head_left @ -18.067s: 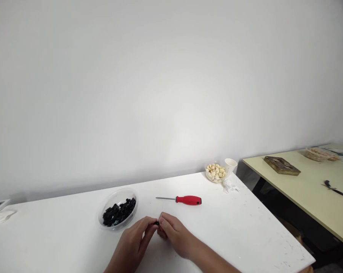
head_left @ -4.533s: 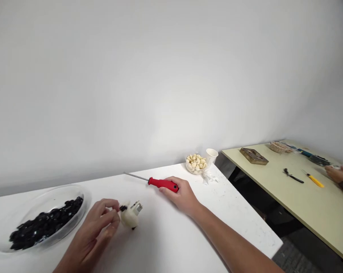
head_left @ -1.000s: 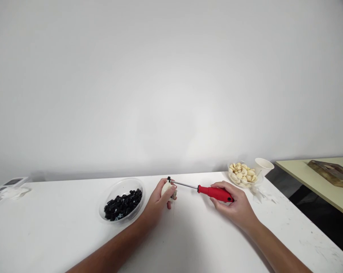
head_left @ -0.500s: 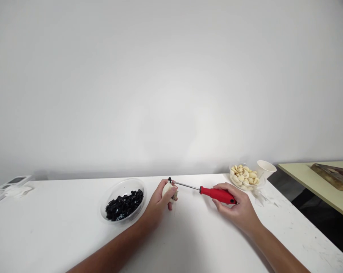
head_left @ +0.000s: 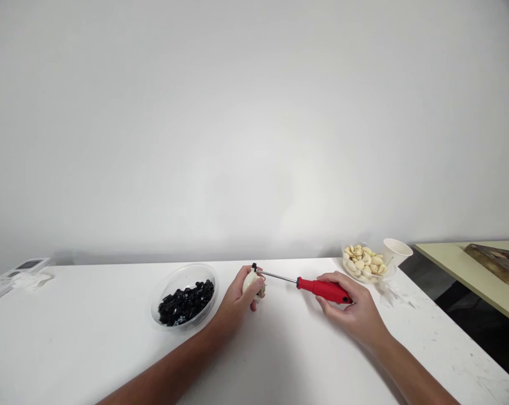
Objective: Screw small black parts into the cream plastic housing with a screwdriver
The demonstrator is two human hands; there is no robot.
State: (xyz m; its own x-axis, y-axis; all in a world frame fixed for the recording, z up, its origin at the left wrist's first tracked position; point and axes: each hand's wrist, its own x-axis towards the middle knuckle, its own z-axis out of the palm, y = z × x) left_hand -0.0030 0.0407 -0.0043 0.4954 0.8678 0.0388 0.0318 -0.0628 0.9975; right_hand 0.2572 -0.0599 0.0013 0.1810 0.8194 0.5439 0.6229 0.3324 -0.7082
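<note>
My left hand is closed round a small cream plastic part with a little black piece on top, held against the white table. My right hand grips the red handle of a screwdriver. The steel shaft runs left and its tip meets the black piece on the cream part.
A clear bowl of small black parts stands left of my left hand. A clear dish of cream parts and a white paper cup stand at the back right. A white device lies far left. A yellowish table with a brown block is to the right.
Over the last second both hands stayed put, with the screwdriver tip on the cream part; the view shifted slightly. Earlier, my right hand picked up the screwdriver from the table.
</note>
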